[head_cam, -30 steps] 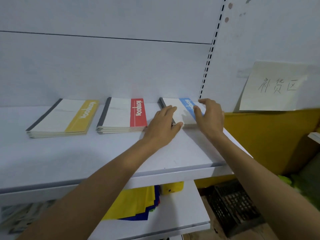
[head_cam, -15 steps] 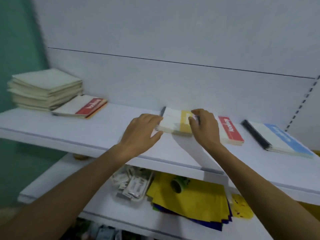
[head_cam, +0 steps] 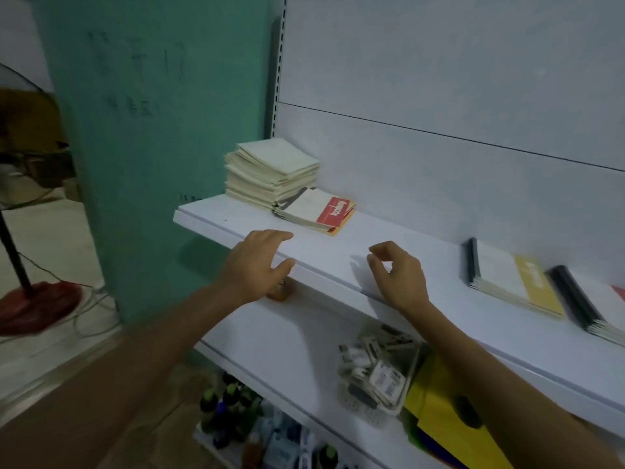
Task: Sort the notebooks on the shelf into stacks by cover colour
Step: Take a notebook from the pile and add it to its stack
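The left hand (head_cam: 260, 262) lies relaxed and empty over the front edge of the white shelf (head_cam: 338, 245). At the shelf's left end sit a cream stack (head_cam: 274, 170) and a red-banded notebook (head_cam: 321, 211), apparently lettered "Notebook". The right hand (head_cam: 399, 275) hovers mid-shelf, loosely curled and empty, and a yellow-banded notebook (head_cam: 514, 282) lies towards the shelf's right.

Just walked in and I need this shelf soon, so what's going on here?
A person is sorting notebooks on the white shelf. Both hands are empty: the left hand hovers over the shelf's front edge, fingers relaxed, the right hand beside it, fingers loosely curled. Ahead, a small pile topped by a red-banded notebook lies next to a tall cream stack. To the right sits a yellow-banded stack.
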A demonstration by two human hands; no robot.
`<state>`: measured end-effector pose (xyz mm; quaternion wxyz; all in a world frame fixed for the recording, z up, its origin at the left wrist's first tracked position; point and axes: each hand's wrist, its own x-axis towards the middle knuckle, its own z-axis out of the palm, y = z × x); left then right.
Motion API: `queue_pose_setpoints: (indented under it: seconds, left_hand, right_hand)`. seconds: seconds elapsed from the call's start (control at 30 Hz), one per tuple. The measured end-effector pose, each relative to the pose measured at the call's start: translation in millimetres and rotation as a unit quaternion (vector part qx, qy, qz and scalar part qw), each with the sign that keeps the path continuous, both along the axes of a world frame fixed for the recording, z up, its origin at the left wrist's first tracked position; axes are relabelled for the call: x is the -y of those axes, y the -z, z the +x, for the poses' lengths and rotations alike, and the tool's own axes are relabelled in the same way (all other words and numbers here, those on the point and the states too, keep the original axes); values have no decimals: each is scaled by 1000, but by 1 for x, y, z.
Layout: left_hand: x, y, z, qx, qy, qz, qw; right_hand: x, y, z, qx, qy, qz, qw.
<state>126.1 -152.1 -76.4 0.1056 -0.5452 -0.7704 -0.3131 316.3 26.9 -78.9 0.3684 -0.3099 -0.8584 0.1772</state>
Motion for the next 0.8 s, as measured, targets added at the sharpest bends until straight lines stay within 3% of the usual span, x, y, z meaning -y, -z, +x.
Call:
queue_pose_setpoints:
  seconds: [0.33, 0.5, 0.8]
  left_hand:
    - [-74, 9, -26, 30, 39, 12, 999]
    - [-115, -4, -49, -3, 55, 9, 998]
    - [-161, -7, -91, -133, 67, -103, 983]
  right_hand:
    - [-67, -10, -52, -1, -29, -117, 993]
    - [-92, -18, -89, -36, -48, -169, 984]
    - [-113, -17, -110, -52, -31, -205, 977]
